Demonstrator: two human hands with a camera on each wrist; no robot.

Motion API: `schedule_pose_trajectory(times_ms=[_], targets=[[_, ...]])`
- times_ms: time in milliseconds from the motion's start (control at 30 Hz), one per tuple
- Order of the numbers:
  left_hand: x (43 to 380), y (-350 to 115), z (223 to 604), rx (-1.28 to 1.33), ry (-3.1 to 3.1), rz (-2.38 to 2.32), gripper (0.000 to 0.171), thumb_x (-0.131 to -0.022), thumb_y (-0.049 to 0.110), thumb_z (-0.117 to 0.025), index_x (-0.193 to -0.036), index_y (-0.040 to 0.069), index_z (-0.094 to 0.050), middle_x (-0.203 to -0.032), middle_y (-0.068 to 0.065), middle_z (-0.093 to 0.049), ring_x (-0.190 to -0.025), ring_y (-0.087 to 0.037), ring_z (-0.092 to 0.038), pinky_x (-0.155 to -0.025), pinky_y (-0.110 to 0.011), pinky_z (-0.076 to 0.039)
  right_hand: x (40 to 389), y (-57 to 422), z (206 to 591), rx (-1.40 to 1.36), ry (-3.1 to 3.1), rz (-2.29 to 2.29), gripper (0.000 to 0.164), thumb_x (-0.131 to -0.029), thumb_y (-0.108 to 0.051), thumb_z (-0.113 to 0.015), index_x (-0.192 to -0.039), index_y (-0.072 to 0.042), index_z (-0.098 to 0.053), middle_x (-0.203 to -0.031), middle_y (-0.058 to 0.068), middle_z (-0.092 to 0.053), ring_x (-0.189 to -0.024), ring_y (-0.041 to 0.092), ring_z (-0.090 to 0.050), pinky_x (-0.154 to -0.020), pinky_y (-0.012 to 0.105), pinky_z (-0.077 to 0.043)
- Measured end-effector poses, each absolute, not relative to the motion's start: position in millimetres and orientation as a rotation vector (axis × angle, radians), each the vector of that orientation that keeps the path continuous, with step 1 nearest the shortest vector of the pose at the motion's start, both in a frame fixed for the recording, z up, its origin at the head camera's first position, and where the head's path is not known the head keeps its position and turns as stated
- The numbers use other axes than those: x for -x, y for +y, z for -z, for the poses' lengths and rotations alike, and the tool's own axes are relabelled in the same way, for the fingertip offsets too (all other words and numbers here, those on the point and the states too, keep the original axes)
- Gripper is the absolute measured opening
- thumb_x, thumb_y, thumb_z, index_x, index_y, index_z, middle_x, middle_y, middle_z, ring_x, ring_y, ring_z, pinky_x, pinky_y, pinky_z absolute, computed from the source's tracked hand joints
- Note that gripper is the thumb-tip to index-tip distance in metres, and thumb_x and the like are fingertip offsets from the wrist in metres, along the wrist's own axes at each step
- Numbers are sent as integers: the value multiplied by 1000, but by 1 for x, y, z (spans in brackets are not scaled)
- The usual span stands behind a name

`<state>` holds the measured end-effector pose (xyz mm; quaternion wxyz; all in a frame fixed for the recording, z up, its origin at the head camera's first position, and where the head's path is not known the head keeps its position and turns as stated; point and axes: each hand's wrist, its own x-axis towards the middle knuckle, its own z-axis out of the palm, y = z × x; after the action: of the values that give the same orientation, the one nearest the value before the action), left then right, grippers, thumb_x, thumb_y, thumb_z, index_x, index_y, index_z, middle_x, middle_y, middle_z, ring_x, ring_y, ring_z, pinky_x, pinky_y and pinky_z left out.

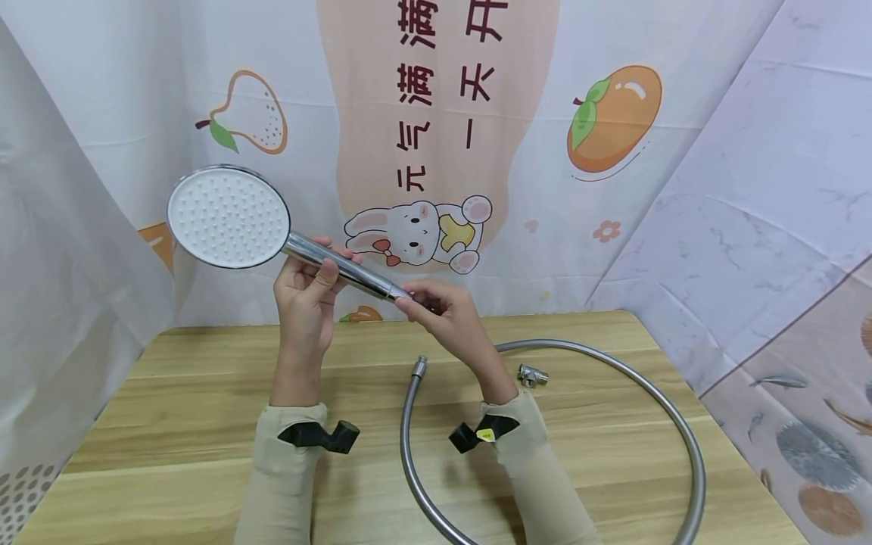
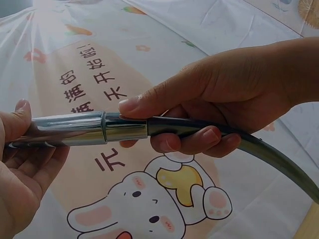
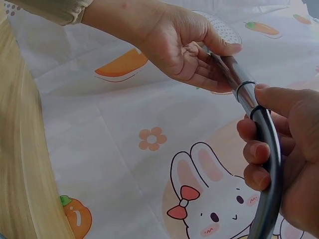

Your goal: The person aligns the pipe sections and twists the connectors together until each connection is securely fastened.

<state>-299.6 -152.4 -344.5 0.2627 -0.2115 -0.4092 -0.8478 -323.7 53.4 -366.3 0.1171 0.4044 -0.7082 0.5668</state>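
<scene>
A hand shower head with a round white nozzle face is raised above the far part of the table, its chrome handle slanting down to the right. My left hand grips that handle, thumb in front and fingers behind. At the handle's lower end, my right hand holds the end of a grey metal shower hose. In the left wrist view, the right thumb presses on the hose's chrome connector, which meets the handle in line. The right fingers curl under the hose behind it.
The hose loops over the wooden table, its free end fitting lying between the forearms. A small chrome tee fitting lies right of the right wrist. A printed curtain hangs behind the table.
</scene>
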Motion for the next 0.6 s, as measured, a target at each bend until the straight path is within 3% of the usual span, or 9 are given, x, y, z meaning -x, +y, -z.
schedule_pose_trajectory(times_ms=[267,600], targets=[[300,-153,346,542,-1074,2300,31,-89,12,-75,-114,0,-60,-94,-11,-74,-87,-23,-77,-87,-34,-63,325,52,365,-1213,-2045,-1608,44,-93,-3,-72,-136,-7,-60,-73,6,-58,-57,12,-43,-51,22,-35],[301,-153,345,496,-1045,2328,26,-92,4,-71,-114,-2,-59,-92,-13,-74,-85,-24,-76,-86,-34,-63,322,52,366,-1188,-2054,-1613,30,-93,-2,-72,-122,-6,-64,-74,11,-59,-58,12,-43,-52,21,-35]])
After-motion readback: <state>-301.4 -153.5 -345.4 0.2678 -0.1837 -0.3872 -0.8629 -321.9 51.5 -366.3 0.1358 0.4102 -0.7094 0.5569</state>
